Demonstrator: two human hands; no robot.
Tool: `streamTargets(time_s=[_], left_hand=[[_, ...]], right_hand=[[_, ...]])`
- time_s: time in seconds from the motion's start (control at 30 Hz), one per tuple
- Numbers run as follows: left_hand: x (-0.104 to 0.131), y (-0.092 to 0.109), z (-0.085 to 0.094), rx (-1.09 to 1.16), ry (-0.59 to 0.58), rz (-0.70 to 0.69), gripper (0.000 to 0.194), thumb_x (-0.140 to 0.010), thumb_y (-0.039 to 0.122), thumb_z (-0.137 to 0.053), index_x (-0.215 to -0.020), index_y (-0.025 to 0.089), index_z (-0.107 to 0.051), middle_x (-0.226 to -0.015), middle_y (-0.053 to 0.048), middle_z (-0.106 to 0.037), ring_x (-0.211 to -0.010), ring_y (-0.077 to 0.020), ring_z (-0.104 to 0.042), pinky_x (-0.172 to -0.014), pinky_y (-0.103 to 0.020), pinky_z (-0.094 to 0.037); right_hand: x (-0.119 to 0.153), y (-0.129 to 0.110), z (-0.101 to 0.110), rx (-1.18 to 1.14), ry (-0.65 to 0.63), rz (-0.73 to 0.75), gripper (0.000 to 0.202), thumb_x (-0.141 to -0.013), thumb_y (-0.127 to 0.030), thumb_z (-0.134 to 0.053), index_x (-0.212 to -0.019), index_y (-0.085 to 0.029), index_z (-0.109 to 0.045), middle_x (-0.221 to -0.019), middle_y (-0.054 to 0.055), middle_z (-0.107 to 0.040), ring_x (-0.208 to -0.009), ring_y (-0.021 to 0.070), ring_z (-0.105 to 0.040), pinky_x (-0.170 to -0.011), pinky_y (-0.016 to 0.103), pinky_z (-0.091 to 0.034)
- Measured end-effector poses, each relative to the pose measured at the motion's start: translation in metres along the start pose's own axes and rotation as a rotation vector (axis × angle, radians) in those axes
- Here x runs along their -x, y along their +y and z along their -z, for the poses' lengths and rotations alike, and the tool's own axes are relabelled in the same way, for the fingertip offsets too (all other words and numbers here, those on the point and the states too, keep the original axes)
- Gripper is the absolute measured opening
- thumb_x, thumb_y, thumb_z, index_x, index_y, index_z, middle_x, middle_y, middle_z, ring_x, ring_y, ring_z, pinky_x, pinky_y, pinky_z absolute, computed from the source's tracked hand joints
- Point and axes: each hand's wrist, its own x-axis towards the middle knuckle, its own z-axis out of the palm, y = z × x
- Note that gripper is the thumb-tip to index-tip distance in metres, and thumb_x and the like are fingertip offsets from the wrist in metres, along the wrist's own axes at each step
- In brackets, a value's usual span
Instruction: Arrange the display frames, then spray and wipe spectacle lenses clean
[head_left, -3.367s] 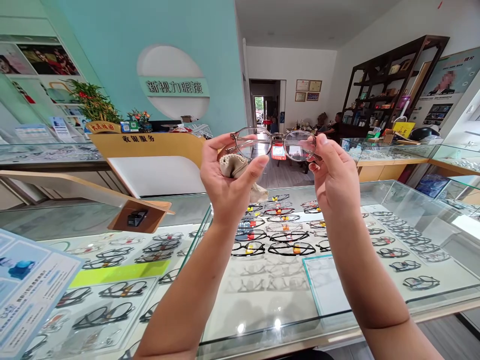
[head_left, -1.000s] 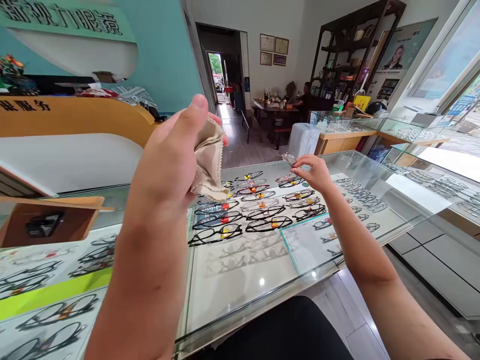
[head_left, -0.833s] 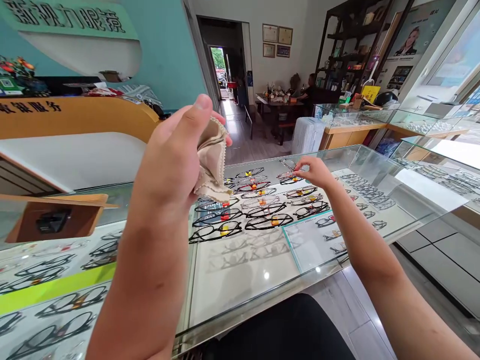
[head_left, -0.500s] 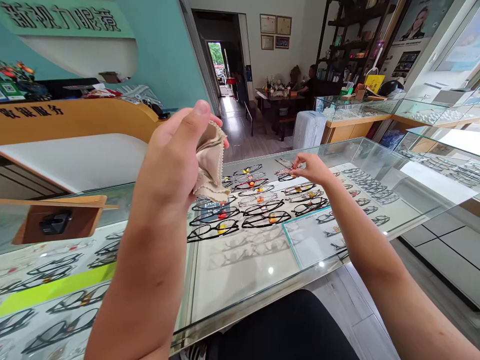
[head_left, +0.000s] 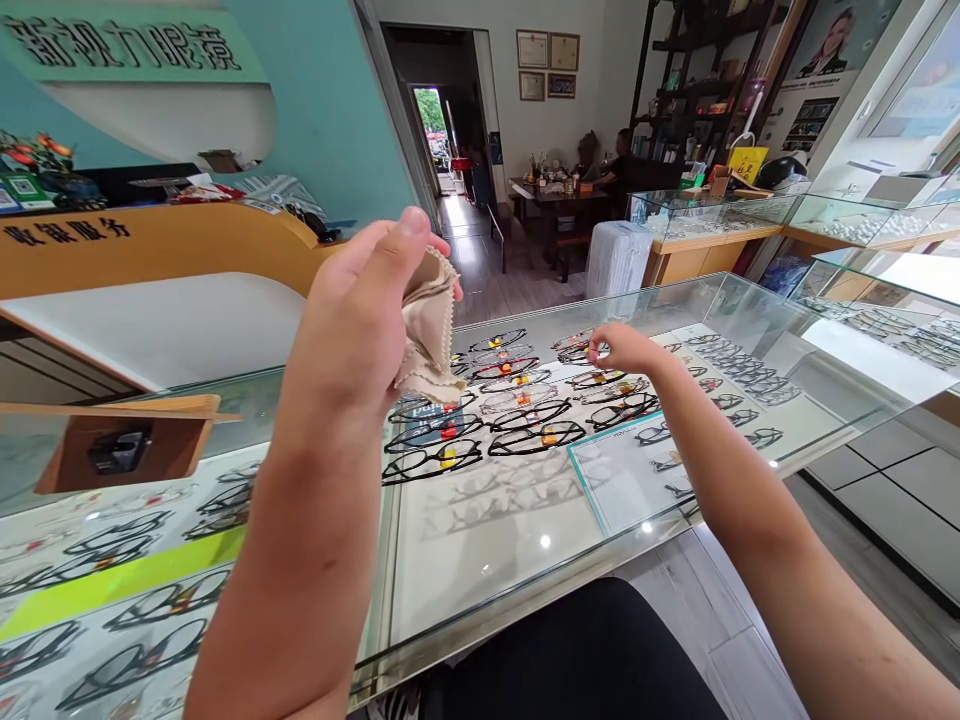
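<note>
My left hand (head_left: 367,310) is raised over the glass display case, its fingers closed on a beige cloth (head_left: 431,325) with zigzag edges. My right hand (head_left: 621,348) reaches over the rows of glasses at the far side, thumb and fingers pinched at the end of a pair of glasses (head_left: 576,350). What lies between those fingertips is too small to make out. Nearer me, two columns of black-framed glasses (head_left: 536,437) with coloured tags rest on the glass top, left of my right hand.
A wooden box (head_left: 127,445) with a dark object inside stands at the left. A wrapped suitcase (head_left: 619,260) stands beyond the case. More glass cases (head_left: 720,215) run along the right. A person (head_left: 621,165) sits at the back table.
My right hand has moved slightly down from the far glasses; the upright pair near its fingertips no longer shows. My left hand and cloth appear slightly further right.
</note>
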Motion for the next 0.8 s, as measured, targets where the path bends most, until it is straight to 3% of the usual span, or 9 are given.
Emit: streamTargets(time_s=[0.2, 0.33, 0.8], left_hand=[[0.0006, 0.0006, -0.0022, 0.001, 0.011, 0.022, 0.036, -0.104, 0.053, -0.068, -0.088, 0.021, -0.070, -0.072, -0.002, -0.064, -0.048, -0.0098, -0.048, -0.041, -0.021, -0.038], [0.0002, -0.0006, -0.0025, -0.010, 0.006, 0.034, 0.036, -0.105, 0.055, -0.066, -0.090, 0.022, -0.069, -0.072, -0.001, -0.063, -0.048, -0.0101, -0.047, -0.039, -0.023, -0.035], [0.0001, -0.0039, -0.0032, -0.037, 0.012, 0.054, 0.041, -0.100, 0.062, -0.070, -0.092, 0.022, -0.068, -0.074, -0.002, -0.062, -0.052, -0.0110, -0.050, -0.040, -0.025, -0.029]], right_hand=[[-0.0020, 0.0031, 0.0014, 0.164, -0.040, -0.014, 0.017, -0.096, -0.024, -0.076, -0.100, -0.025, -0.092, -0.119, 0.008, -0.088, -0.121, 0.0311, -0.074, -0.109, 0.039, -0.048], [-0.0034, 0.0024, 0.0007, 0.250, -0.065, -0.020, 0.025, -0.093, -0.015, -0.073, -0.101, -0.027, -0.094, -0.119, 0.008, -0.088, -0.128, 0.0315, -0.072, -0.121, 0.044, -0.042], [-0.0058, -0.0028, -0.0062, 0.249, -0.105, -0.027, 0.032, -0.095, -0.008, -0.068, -0.100, -0.028, -0.092, -0.118, 0.006, -0.088, -0.132, 0.0323, -0.070, -0.124, 0.045, -0.041]])
